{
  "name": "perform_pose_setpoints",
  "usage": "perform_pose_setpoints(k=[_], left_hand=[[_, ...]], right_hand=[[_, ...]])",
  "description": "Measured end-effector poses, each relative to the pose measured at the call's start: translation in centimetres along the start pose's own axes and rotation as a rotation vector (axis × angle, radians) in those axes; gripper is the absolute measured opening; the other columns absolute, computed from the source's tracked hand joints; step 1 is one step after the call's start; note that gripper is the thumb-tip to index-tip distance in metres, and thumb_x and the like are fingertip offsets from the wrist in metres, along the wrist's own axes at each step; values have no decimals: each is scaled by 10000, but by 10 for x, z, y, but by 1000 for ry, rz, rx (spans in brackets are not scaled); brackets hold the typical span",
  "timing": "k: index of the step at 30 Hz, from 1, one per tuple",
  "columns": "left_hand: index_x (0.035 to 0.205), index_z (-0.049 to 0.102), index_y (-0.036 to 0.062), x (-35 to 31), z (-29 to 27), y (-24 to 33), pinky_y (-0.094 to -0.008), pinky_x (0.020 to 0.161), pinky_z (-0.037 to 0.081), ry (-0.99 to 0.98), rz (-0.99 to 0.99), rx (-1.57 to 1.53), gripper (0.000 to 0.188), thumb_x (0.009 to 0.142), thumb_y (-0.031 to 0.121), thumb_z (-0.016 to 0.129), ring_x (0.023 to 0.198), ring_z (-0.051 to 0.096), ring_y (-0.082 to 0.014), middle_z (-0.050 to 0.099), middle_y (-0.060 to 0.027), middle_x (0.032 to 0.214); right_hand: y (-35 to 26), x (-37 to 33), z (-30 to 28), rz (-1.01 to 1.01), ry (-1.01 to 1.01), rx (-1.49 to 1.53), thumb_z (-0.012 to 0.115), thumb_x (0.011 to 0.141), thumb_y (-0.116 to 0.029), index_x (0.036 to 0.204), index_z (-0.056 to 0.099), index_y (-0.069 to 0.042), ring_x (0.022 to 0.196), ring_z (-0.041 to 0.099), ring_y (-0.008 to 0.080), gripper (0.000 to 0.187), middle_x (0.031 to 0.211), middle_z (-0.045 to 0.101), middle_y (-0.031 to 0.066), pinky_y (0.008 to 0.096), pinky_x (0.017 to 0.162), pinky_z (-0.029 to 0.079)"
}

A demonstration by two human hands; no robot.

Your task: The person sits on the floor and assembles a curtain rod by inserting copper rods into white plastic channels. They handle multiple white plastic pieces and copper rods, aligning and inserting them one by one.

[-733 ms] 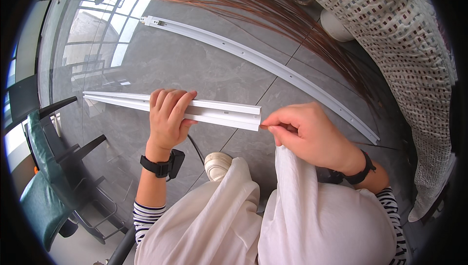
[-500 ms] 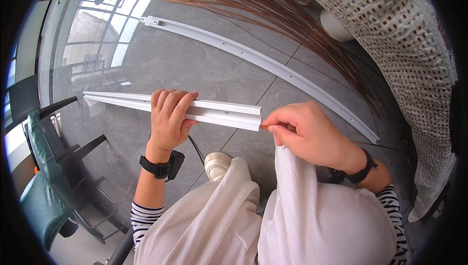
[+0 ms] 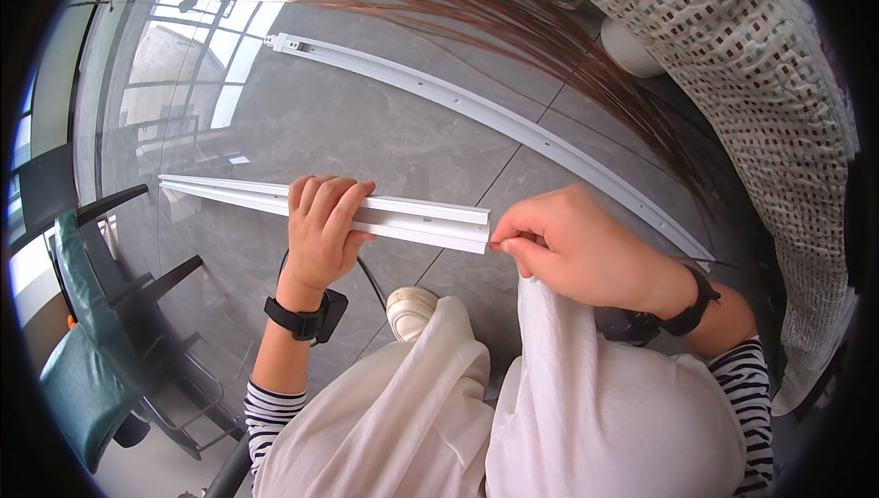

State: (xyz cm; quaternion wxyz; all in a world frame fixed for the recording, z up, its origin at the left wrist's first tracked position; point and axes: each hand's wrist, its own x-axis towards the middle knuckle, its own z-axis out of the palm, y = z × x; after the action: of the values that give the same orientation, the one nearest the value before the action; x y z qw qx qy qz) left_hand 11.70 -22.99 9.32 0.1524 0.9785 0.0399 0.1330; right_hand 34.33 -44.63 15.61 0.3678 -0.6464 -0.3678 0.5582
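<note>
My left hand (image 3: 322,223) is wrapped around a long white channel rail (image 3: 412,223), holding it up over the floor. The rail's open groove faces me, and a small slot shows near its right end. At that end my right hand (image 3: 572,246) has thumb and forefinger pinched together. A tiny reddish-brown tip shows between the fingers and the rail end; what it belongs to is hidden. A second white rail (image 3: 476,106) lies beyond on the floor, with a connector piece (image 3: 291,43) at its far left end.
A bundle of thin copper wires (image 3: 513,27) lies past the second rail. A woven checked cloth (image 3: 732,68) hangs at the right, near a white round object (image 3: 630,48). At the left stands a chair with a teal cover (image 3: 96,342). Grey tile floor (image 3: 403,146) shows between the rails.
The held rail has dipped slightly at its right end, and both hands have shifted a little with it. The right wrist has turned slightly. The grips look the same.
</note>
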Motion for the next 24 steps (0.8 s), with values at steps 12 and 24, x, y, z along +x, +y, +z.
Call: perform_pose_setpoints(k=[12,24], left_hand=[[1192,586,84,-10,11,3,-438,901,389,-55,-48,4,446,876,398,600,947,562,-262,609,-66,1037],[1207,576,93,11,17,0,-467,984,357,24,-164,27,530,748,312,724,1016,549,-265,599,-60,1090]], right_hand=[[17,7,1,130,-105,17,567,903,-31,1011,696,37,659,640,166,182,748,688,134,302,638,504],[88,17,-28,-299,491,-441,615,877,16,1156,652,6,997,668,337,282,1104,692,165,378,874,530]])
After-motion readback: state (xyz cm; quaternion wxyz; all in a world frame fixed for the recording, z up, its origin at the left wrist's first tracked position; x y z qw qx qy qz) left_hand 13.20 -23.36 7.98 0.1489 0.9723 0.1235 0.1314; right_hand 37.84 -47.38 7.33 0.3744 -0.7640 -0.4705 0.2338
